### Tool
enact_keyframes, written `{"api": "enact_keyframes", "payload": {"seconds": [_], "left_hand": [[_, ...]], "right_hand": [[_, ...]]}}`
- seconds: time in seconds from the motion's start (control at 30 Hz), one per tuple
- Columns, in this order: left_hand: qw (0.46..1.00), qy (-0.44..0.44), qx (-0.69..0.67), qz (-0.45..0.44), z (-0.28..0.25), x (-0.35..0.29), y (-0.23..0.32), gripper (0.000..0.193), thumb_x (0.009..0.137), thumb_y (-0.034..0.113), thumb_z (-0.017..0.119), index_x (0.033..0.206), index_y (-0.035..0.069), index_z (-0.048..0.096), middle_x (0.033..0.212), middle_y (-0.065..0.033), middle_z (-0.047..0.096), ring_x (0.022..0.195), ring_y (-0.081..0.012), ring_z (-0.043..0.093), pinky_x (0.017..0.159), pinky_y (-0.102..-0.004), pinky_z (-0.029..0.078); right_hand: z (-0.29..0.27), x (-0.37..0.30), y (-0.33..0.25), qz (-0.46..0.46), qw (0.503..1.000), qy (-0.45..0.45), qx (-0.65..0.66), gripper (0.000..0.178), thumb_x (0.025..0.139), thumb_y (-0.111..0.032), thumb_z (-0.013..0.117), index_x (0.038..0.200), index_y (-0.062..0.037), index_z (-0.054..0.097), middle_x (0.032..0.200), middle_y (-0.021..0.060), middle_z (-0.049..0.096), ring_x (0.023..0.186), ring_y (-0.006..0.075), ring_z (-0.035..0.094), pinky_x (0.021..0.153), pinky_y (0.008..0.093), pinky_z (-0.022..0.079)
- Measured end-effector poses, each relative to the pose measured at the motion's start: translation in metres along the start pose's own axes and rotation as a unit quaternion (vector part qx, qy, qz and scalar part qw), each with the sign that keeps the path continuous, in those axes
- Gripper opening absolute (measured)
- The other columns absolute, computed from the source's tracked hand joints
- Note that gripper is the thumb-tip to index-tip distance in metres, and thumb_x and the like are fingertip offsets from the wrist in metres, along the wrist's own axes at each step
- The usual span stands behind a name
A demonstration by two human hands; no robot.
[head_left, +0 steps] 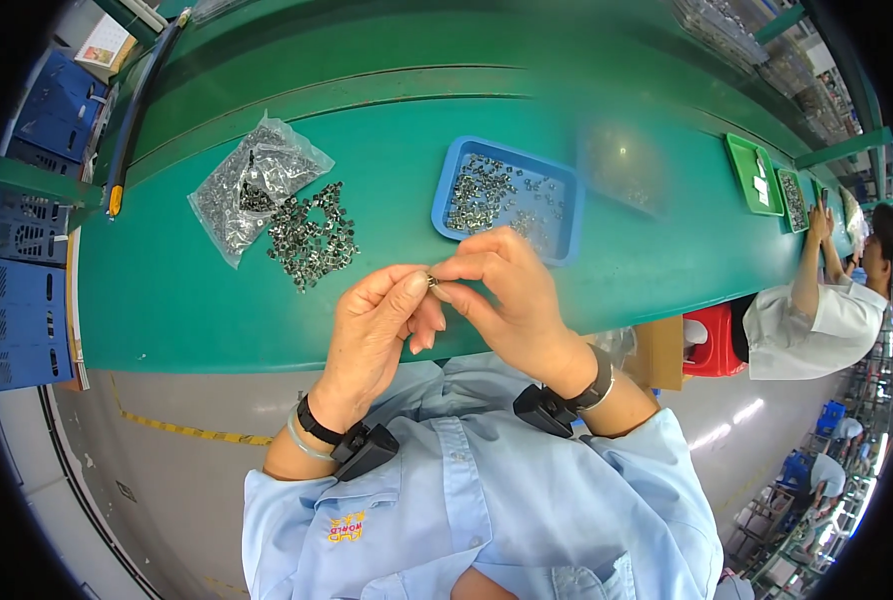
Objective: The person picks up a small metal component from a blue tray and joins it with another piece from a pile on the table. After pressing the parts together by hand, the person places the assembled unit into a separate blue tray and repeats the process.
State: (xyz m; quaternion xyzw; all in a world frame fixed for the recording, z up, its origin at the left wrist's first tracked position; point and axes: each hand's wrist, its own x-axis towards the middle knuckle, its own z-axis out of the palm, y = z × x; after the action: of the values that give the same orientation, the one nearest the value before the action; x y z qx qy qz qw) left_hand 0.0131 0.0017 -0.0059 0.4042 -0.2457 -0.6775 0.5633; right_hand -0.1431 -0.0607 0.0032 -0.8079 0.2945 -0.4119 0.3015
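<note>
Part point(433, 282), small and metallic: being pinched from both sides at once, over the near side of the green table point(387, 190). Lying squarely between the two hands and touching both, so sitting no nearer to one than to the other. Showing too little past the fingers to be giving away any long axis. Holding from the left with the left hand point(369, 315): pressing thumb and forefinger together on it with hardly any gap, curling the remaining fingers loosely underneath. Holding from the right with the right hand point(512, 295): closing thumb and forefinger on the opposite side just as narrowly, bending the other fingers above. Facing, directly beyond the right hand, the blue tray point(517, 155) of loose metal pieces point(477, 195), so having the right hand nearer to it than the left. Facing, out beyond the left hand and to its left, a loose pile point(312, 240) of similar make, and just beside that, farther left, a clear bag point(237, 190). Having the left hand nearer to the pile.
</note>
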Motion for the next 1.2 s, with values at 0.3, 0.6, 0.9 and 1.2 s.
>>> {"api": "enact_keyframes", "payload": {"seconds": [0.3,0.6,0.9,1.2], "left_hand": [[1.0,-0.006,-0.012,0.004,0.0,-0.004,0.002,0.019,0.092,0.02,0.054,0.099,0.003,0.059,0.072,-0.0049,0.06,0.054,-0.0082,0.051,0.046,-0.02,0.039],[0.999,-0.019,-0.034,-0.002,0.003,-0.002,0.004,0.015,0.091,0.019,0.056,0.093,0.004,0.058,0.071,-0.0027,0.058,0.056,-0.0077,0.051,0.048,-0.02,0.039],[1.0,-0.004,0.01,0.027,0.01,-0.002,0.008,0.015,0.092,0.018,0.056,0.094,0.003,0.058,0.078,-0.0032,0.059,0.059,-0.0076,0.051,0.049,-0.0201,0.039],[1.0,-0.006,0.023,0.008,0.014,0.0,0.007,0.014,0.091,0.017,0.057,0.091,0.003,0.058,0.078,-0.0031,0.059,0.06,-0.0078,0.052,0.05,-0.0203,0.04]], "right_hand": [[0.005,-0.007,0.002,-0.018,1.0,0.007,-0.012,0.022,0.071,-0.003,0.072,0.09,-0.0092,0.063,0.09,0.0056,0.055,0.081,0.0218,0.055,0.068,0.0316,0.045],[0.007,-0.006,0.002,-0.046,0.997,0.056,-0.022,0.022,0.069,-0.002,0.072,0.088,-0.0078,0.063,0.089,0.0063,0.056,0.077,0.0221,0.054,0.061,0.0297,0.045],[0.009,-0.01,0.009,-0.08,0.994,0.074,-0.023,0.023,0.067,-0.002,0.071,0.088,-0.0068,0.062,0.085,0.0057,0.056,0.073,0.0212,0.054,0.06,0.0313,0.043],[0.007,-0.012,0.012,-0.057,0.995,0.082,0.009,0.018,0.072,-0.002,0.07,0.088,-0.0062,0.063,0.084,0.007,0.056,0.075,0.0208,0.055,0.059,0.0293,0.045]]}}
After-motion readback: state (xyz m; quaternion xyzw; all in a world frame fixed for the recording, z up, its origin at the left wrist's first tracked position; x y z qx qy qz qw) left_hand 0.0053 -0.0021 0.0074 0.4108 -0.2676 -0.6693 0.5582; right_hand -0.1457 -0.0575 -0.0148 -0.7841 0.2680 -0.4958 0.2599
